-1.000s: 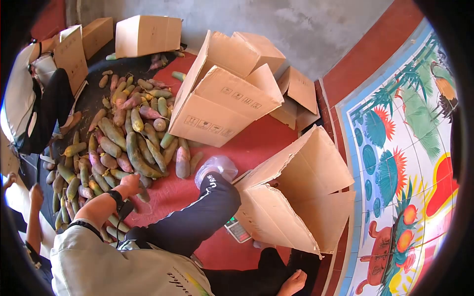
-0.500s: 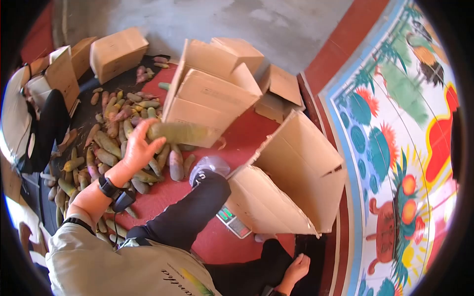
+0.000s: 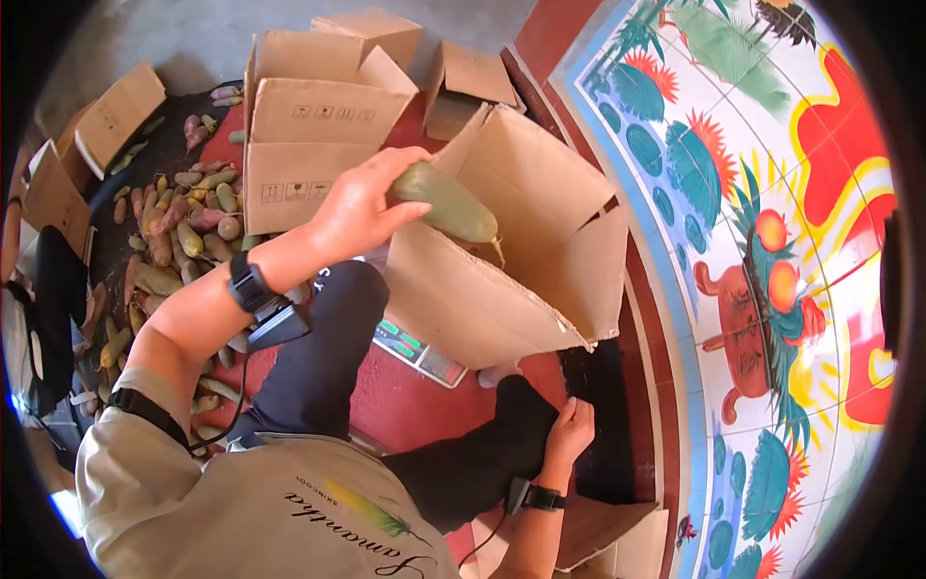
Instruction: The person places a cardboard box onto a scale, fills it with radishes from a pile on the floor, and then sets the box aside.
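Note:
My left hand (image 3: pixel 371 198) grips a large green radish (image 3: pixel 449 203) by its upper end, thumb below and fingers over the top. The radish hangs tilted over the mouth of an open cardboard box (image 3: pixel 463 299), its thin root tail pointing down. This box stands at a digital scale (image 3: pixel 420 352) with lit green displays; its base is partly hidden. Fingers curled, my right hand (image 3: pixel 571 429) rests by my right knee, and nothing shows in it.
A heap of green and pinkish radishes (image 3: pixel 183 232) lies left on dark and red flooring. Another open box (image 3: pixel 323 145) stands ahead, with more boxes behind it. A box (image 3: pixel 617 536) sits low right. A painted tile wall (image 3: pixel 675 193) borders the right; another person is at far left.
My left hand has carried the radish rightward from beside the heap to over the box. My right hand stays by the knee. The view has shifted right.

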Available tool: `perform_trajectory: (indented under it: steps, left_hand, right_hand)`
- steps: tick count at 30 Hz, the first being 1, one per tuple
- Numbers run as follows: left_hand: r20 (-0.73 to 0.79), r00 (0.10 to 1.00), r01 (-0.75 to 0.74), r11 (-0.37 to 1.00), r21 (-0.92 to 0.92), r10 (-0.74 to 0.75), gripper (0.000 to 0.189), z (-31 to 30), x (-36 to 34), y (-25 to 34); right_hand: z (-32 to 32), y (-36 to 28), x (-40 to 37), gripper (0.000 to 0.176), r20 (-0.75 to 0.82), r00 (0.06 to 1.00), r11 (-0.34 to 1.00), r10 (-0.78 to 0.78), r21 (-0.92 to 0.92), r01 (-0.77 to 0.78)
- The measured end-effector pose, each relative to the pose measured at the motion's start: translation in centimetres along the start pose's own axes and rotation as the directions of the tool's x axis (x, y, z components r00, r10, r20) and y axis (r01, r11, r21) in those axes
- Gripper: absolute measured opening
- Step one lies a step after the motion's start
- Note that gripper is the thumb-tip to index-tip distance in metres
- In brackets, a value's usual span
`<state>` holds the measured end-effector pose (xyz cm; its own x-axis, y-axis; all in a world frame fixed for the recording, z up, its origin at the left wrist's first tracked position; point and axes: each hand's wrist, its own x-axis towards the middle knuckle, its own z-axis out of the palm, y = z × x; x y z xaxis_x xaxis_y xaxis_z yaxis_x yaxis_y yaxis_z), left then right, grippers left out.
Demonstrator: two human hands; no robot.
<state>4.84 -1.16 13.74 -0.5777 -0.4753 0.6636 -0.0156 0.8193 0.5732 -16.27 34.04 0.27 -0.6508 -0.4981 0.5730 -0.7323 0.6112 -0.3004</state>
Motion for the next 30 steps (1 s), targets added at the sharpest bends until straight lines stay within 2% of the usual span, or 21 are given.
perform_trajectory:
  steps: [2, 4, 6, 7, 12, 14, 15, 16, 18, 20, 22, 24, 26, 28, 30]
  left_hand:
    - [0.119, 0.993, 0.027, 0.999, -0.025, -0.024, 0.048, 1.7, 0.0, -0.4]
    - [0.172, 0.985, 0.029, 0.999, -0.019, -0.025, 0.041, 2.9, -0.2, -1.2]
    - [0.138, 0.99, -0.038, 0.998, 0.054, 0.03, 0.034, 3.6, -0.2, -2.4]
    - [0.096, 0.985, -0.155, 0.984, 0.089, 0.147, 0.03, 3.6, -0.2, -2.7]
    - [0.167, 0.977, -0.153, 0.984, 0.092, 0.136, 0.034, 2.2, -2.1, -1.3]
    - [0.033, 0.98, -0.199, 0.961, 0.191, 0.197, 0.038, 1.6, -3.5, -1.4]
    - [0.012, 0.966, -0.249, 0.925, 0.287, 0.256, 0.045, 1.4, -4.4, -2.1]
    - [0.02, 0.969, -0.244, 0.927, 0.284, 0.248, 0.045, 1.2, -5.4, -2.9]
    - [-0.039, 0.981, -0.173, 0.947, 0.272, 0.191, 0.053, 0.4, -7.2, -4.6]
    - [-0.059, 0.984, -0.138, 0.92, 0.368, 0.171, 0.057, -0.8, -8.3, -6.3]
    - [-0.061, 0.992, -0.064, 0.861, 0.504, 0.11, 0.05, -2.3, -8.8, -7.0]
    - [-0.15, 0.987, 0.114, 0.889, 0.444, -0.052, 0.051, -3.5, -10.4, -9.2]
    - [-0.149, 0.972, 0.225, 0.907, 0.356, -0.182, 0.049, -4.8, -12.4, -11.9]
    - [-0.101, 0.965, 0.262, 0.882, 0.391, -0.242, 0.048, -5.8, -15.5, -14.9]
    - [0.003, 0.953, 0.233, 0.736, 0.636, -0.304, 0.04, -6.3, -18.9, -17.2]
  right_hand:
    - [-0.4, -0.1, -0.1, 0.012, 0.028, 0.999, 0.999, 0.038, -0.021, -0.037]
    - [-0.6, -0.3, -0.1, 0.013, 0.023, 0.998, 0.998, 0.058, 0.015, -0.058]
    - [-0.8, -0.1, -0.4, 0.014, 0.029, 0.997, 0.998, 0.067, 0.011, -0.068]
    - [-0.8, 0.1, -0.4, 0.015, 0.021, 0.998, 0.998, 0.066, 0.015, -0.067]
    - [-0.9, 1.6, -1.0, 0.015, 0.046, 0.995, 0.995, 0.09, -0.056, -0.088]
    - [-1.0, 2.1, -1.2, 0.015, 0.062, 0.994, 0.992, 0.095, -0.083, -0.09]
    - [-1.2, 2.2, -1.4, 0.015, 0.065, 0.993, 0.991, 0.103, -0.093, -0.097]
    - [-1.3, 2.5, -1.6, 0.015, 0.067, 0.992, 0.989, 0.111, -0.103, -0.104]
    - [-1.4, 3.4, -2.2, 0.016, 0.065, 0.992, 0.99, 0.111, -0.099, -0.104]
    - [-1.9, 4.1, -2.8, 0.017, 0.088, 0.984, 0.979, 0.154, -0.144, -0.141]
    - [-2.1, 5.0, -3.6, 0.018, 0.09, 0.982, 0.979, 0.163, -0.136, -0.15]
    - [-2.6, 5.6, -4.3, 0.02, 0.138, 0.959, 0.958, 0.248, -0.182, -0.222]
    - [-2.8, 6.0, -4.8, 0.021, 0.154, 0.962, 0.961, 0.227, -0.198, -0.195]
    - [-3.0, 6.1, -5.1, 0.023, 0.133, 0.966, 0.964, 0.22, -0.182, -0.195]
    - [-3.1, 6.7, -5.5, 0.025, 0.146, 0.958, 0.953, 0.247, -0.217, -0.212]
